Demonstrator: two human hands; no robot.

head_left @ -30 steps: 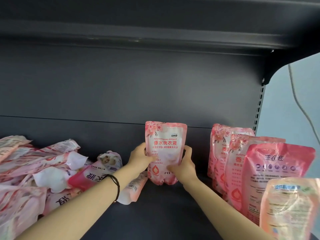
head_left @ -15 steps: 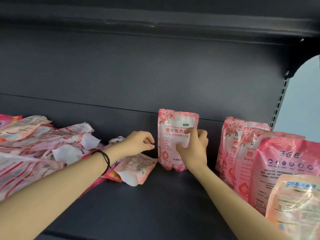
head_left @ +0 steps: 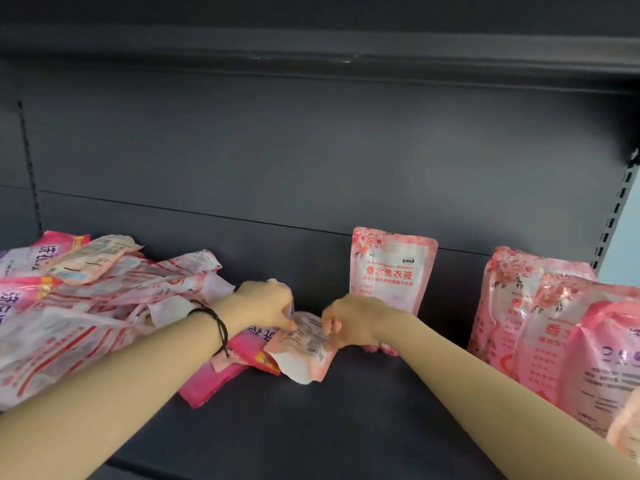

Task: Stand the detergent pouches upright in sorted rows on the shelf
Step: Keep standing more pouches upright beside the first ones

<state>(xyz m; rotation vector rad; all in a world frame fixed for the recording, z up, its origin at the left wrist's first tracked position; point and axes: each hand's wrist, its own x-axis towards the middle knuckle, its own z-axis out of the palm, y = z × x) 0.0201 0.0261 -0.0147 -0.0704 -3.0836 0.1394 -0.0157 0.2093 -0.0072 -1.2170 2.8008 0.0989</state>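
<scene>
A light pink pouch (head_left: 391, 271) stands upright alone at the back of the dark shelf (head_left: 346, 420). In front of it to the left, a pale pink pouch (head_left: 304, 351) lies flat at the edge of the loose pile (head_left: 86, 306). My left hand (head_left: 266, 306) and my right hand (head_left: 349, 323) both reach this lying pouch, fingers curled at its upper edge from either side. A row of upright pink pouches (head_left: 547, 327) stands at the right.
The pile of fallen pouches covers the left part of the shelf, with a darker pink pouch (head_left: 214, 379) sticking out at the front. The shelf back wall (head_left: 277, 168) is close behind. An upper shelf (head_left: 311, 46) hangs overhead. A slotted upright (head_left: 614, 216) marks the right end.
My right hand has let go of the standing pouch and moved left and down to the lying pouch. My left hand has also come onto that pouch. The view has shifted left.
</scene>
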